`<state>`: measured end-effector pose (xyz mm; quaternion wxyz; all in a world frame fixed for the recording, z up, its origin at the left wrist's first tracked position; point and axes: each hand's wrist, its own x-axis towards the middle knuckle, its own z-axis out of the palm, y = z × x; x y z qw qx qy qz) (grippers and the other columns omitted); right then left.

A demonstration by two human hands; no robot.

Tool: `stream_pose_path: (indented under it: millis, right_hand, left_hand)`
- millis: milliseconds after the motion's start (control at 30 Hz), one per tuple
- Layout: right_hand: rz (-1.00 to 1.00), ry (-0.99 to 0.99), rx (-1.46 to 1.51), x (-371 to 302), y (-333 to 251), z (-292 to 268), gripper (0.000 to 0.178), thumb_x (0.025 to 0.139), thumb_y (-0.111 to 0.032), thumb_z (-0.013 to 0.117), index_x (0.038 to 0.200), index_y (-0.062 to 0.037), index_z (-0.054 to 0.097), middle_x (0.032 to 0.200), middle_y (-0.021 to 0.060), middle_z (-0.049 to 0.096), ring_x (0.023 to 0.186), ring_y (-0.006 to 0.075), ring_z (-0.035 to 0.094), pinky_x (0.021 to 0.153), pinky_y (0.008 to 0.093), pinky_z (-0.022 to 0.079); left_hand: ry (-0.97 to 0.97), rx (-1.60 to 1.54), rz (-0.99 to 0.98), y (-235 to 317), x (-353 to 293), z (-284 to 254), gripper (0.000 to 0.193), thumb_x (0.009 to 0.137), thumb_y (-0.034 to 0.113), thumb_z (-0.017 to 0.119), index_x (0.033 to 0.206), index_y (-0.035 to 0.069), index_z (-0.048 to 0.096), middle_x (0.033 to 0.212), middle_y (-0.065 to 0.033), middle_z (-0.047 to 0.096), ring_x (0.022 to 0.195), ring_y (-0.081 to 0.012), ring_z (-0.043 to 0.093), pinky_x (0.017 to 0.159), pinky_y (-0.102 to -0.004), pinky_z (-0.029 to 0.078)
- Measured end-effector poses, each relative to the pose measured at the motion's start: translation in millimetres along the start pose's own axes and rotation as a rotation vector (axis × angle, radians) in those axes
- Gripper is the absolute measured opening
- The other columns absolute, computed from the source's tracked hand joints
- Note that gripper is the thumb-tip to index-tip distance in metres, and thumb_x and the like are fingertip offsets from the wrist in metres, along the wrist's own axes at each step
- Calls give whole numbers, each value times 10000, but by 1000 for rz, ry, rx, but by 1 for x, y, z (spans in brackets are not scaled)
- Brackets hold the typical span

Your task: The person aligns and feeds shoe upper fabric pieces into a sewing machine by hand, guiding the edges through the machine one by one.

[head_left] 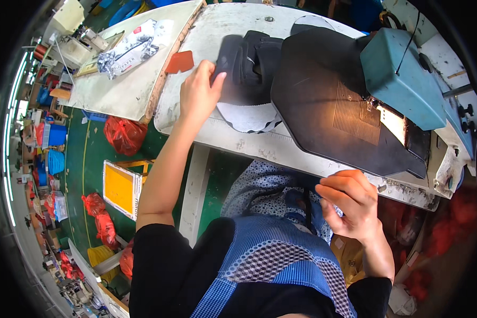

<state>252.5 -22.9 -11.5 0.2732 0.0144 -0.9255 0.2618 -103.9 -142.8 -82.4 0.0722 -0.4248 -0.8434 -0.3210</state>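
Note:
My left hand is at the left side of a pile of black cut pieces, its thumb stretched out over their edge. Its fingers are loosely bent, and nothing shows between them and the thumb. Beneath the pile a pale grey curved piece with dark edge marks sticks out. My right hand hovers over my lap, just off the table's front edge. Its fingers are half curled with the thumb a little apart, and I see nothing in them. To its upper right stands a blue-green sewing machine, lit at the needle, with a black extension plate.
A small red-brown piece lies left of my left hand on the white table. A printed plastic packet rests on the adjoining board. Red bags and a yellow-topped stool are on the green floor.

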Motion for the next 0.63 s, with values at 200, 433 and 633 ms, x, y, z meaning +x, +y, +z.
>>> stream_pose_path:
  millis: [200, 433, 633]
  right_hand:
    - [589, -209, 798, -11, -11, 10, 628, 895, -260, 759, 1405, 22, 523, 1354, 200, 597, 1175, 310, 628, 974, 407, 521]
    - [757, 276, 1777, 12, -45, 13, 679, 944, -225, 726, 1487, 33, 409, 1360, 115, 594, 1194, 190, 595, 1040, 351, 458]
    - [1066, 710, 647, -36, -67, -29, 694, 887, -447, 767, 1352, -28, 467, 925, 202, 690, 729, 199, 647, 646, 289, 521]
  left_hand:
    - [198, -846, 114, 126, -18, -102, 266, 945, 99, 679, 1171, 15, 567, 1250, -167, 585, 1013, -157, 653, 757, -299, 556]
    - [-91, -1007, 434, 183, -61, -111, 343, 979, 133, 551, 1285, -21, 542, 1164, -286, 647, 890, -265, 719, 799, -355, 614]
    - [-636, -473, 551, 171, -44, -65, 519, 948, 289, 635, 1396, 35, 572, 1262, -221, 672, 980, -412, 703, 848, -433, 585]
